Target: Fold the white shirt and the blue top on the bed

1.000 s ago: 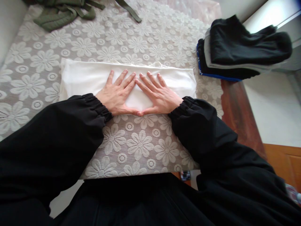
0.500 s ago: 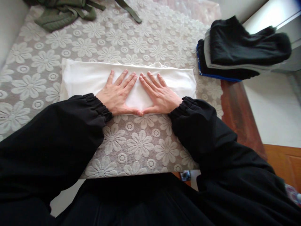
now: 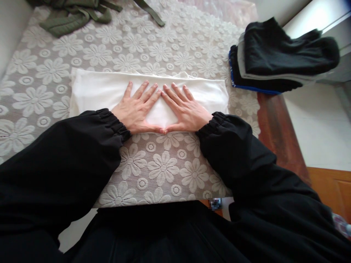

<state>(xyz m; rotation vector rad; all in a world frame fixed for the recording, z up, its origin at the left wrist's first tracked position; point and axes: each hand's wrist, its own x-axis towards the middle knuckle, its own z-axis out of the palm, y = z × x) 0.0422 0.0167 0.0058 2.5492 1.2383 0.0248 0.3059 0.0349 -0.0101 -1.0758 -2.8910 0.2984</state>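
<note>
A white folded garment (image 3: 95,87) lies as a long flat strip across the flowered tablecloth; its exact kind does not show. My left hand (image 3: 137,109) rests flat on its middle, fingers spread and pointing away from me. Beside it my right hand (image 3: 188,109) lies flat on the same cloth, fingers also spread. The two thumbs meet at the near edge of the garment, and the index fingertips nearly touch, framing a triangle of white fabric. Neither hand grips anything.
A stack of folded clothes (image 3: 276,54), black on top with grey and blue below, sits at the table's right side. An olive-green strapped bag (image 3: 71,18) lies at the far left. Dark red wood (image 3: 282,135) shows at the right edge beyond the tablecloth (image 3: 164,168).
Almost nothing differs. The index fingertips have come slightly closer together, while both palms and the white garment stay in place.
</note>
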